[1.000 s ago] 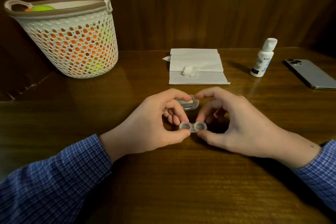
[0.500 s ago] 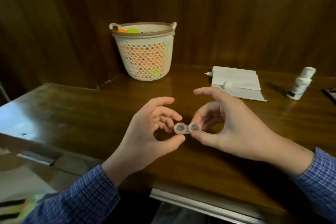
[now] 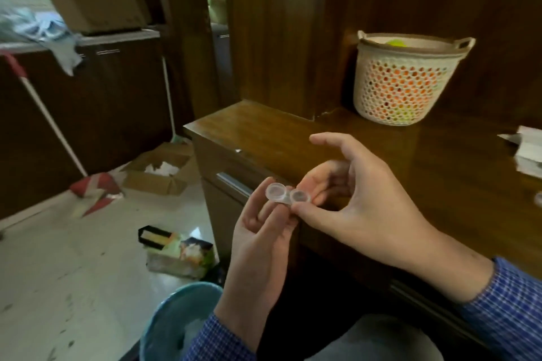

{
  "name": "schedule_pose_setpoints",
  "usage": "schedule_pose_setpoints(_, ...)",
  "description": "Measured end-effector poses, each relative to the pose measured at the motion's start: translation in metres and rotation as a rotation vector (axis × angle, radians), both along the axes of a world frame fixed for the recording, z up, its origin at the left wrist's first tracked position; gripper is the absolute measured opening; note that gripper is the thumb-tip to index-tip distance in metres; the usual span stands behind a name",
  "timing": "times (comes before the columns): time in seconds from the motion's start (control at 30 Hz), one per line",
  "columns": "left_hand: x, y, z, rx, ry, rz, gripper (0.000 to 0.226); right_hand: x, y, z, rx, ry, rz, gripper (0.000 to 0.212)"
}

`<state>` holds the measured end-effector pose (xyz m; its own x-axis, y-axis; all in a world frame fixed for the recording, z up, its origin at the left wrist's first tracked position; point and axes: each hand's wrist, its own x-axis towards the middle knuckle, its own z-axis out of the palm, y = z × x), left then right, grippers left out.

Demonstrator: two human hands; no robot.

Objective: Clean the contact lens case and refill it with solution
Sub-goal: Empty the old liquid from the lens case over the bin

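The clear two-well contact lens case [image 3: 286,194] is held in the air off the left end of the wooden desk [image 3: 264,132], both wells uncapped. My left hand [image 3: 261,240] supports it from below with the fingertips under the left well. My right hand [image 3: 360,202] pinches its right well between thumb and fingers. A teal bin [image 3: 176,319] stands on the floor below my left forearm. The solution bottle is out of view.
A white mesh basket [image 3: 401,82] with orange and green contents stands at the desk's back. A white tissue [image 3: 528,149] lies at the right edge. Cardboard boxes [image 3: 158,170], a red-and-white mop [image 3: 96,187] and packets [image 3: 181,252] litter the floor on the left.
My view has swung far left, from the desk top to the floor beside it. Both hands carried the case left, off the desk's end and over the floor near the bin.
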<state>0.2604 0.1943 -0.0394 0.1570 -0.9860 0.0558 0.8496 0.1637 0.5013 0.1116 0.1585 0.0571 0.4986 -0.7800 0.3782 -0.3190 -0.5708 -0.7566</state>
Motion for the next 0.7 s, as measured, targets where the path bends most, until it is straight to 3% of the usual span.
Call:
schedule_pose_setpoints(0.2,0.053,0.019,-0.013,0.06,-0.089,0.121,0.065,0.052,0.012,-0.01,0.029,0.02,0.057,0.086)
schedule_pose_setpoints(0.47,0.098,0.044,-0.023,0.045,-0.141,0.155,0.086,0.104,0.023,-0.028,0.047,-0.015,0.159,0.09)
schedule_pose_setpoints(0.6,0.116,0.049,-0.026,0.068,-0.142,0.218,0.067,0.125,0.023,-0.035,0.013,0.011,0.178,0.088)
schedule_pose_setpoints(0.7,0.13,0.053,-0.029,0.055,-0.145,0.272,0.066,0.143,0.022,-0.043,-0.001,0.032,0.201,0.086)
